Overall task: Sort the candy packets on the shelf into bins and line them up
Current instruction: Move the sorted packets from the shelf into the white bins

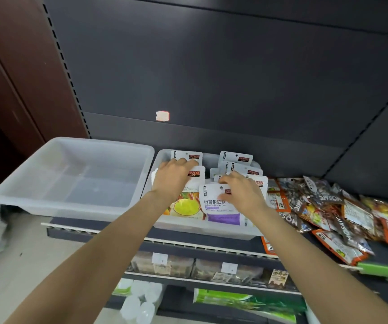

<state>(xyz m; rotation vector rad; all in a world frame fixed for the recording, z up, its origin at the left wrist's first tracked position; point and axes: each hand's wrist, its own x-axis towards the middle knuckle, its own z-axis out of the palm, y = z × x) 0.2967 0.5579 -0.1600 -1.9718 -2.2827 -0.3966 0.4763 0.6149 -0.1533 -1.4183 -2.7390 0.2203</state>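
Observation:
Two clear plastic bins stand side by side on the shelf. The left bin (48, 202) holds nothing. The right bin (202, 230) holds two rows of upright white candy packets. My left hand (172, 177) lies on the tops of the left row, over a packet with yellow fruit art (187, 205). My right hand (243, 191) rests on the right row, fingers curled over the top edge of the front purple packet (221, 210). More white packets (236, 157) stand behind both hands.
A loose pile of brown and orange snack packets (335, 206) lies on the shelf to the right of the bins. A dark back panel (211, 78) rises behind. Lower shelves (200, 270) hold boxed goods and bottles.

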